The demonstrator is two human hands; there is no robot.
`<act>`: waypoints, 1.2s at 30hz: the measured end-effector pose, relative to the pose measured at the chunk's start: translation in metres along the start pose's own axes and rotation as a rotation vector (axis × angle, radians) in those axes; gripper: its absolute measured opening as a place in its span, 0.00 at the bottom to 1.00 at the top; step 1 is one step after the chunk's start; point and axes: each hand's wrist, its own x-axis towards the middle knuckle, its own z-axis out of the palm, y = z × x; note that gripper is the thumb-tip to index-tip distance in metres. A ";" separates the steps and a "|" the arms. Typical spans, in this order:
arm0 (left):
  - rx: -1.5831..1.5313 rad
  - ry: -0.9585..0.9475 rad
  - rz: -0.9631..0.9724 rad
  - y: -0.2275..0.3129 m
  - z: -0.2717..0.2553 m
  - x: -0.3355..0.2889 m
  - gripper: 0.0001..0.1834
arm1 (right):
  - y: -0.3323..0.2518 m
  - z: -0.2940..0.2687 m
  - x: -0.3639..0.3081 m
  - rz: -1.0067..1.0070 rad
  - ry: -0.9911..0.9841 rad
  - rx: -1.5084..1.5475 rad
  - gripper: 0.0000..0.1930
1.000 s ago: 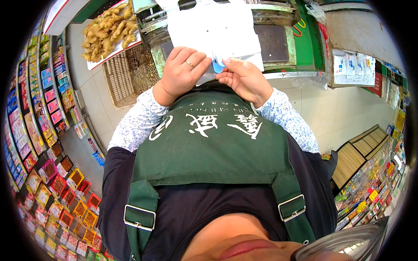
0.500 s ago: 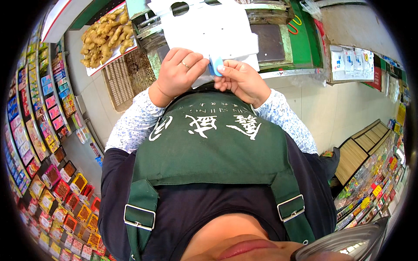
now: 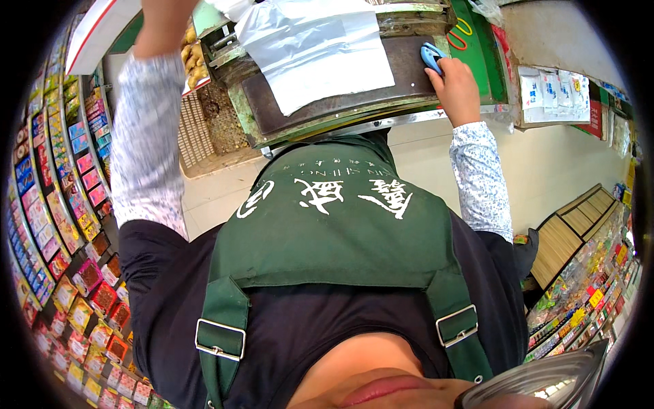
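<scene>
My right hand [image 3: 456,87] is closed on a small light-blue hand tool [image 3: 430,54] with rounded ends, at the right part of a dark worktop [image 3: 407,71]. The exact kind of tool cannot be made out. My left hand [image 3: 163,31] is raised at the upper left, smeared by motion, its fingers cut off by the frame's top edge. Between my hands, a thin white plastic bag [image 3: 320,65] lies spread on the worktop, touched by neither hand.
Ginger [image 3: 195,63] lies partly hidden behind my left forearm. Below it is a beige plastic basket [image 3: 194,133]. Red and yellow loops [image 3: 462,34] lie on a green surface at right. Packed shelves [image 3: 75,170] line the left. White packets [image 3: 555,92] sit at far right.
My hands have parted: the right carried the blue tool to the right side of the worktop, and the left swung up and left. The white bag now lies flatter, baring more worktop.
</scene>
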 end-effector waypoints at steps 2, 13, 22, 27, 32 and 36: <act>-0.080 -0.130 0.233 0.019 -0.004 -0.060 0.12 | -0.008 0.001 0.002 -0.047 0.073 -0.006 0.16; -0.402 -0.746 0.002 0.180 -0.025 -0.156 0.23 | -0.089 0.028 0.003 -0.595 -0.192 0.093 0.24; -0.589 -0.541 -0.030 0.165 -0.044 -0.186 0.14 | -0.105 0.013 -0.007 -0.668 -0.277 0.215 0.10; -0.688 -0.482 -0.068 0.156 -0.051 -0.197 0.19 | -0.110 0.009 -0.004 -0.643 -0.205 0.082 0.10; -0.522 -0.521 -0.080 0.147 -0.053 -0.187 0.24 | -0.104 -0.006 0.008 -0.682 -0.335 0.128 0.11; -0.535 -0.498 -0.096 0.136 -0.033 -0.213 0.24 | -0.102 -0.012 0.016 -0.672 -0.341 0.100 0.11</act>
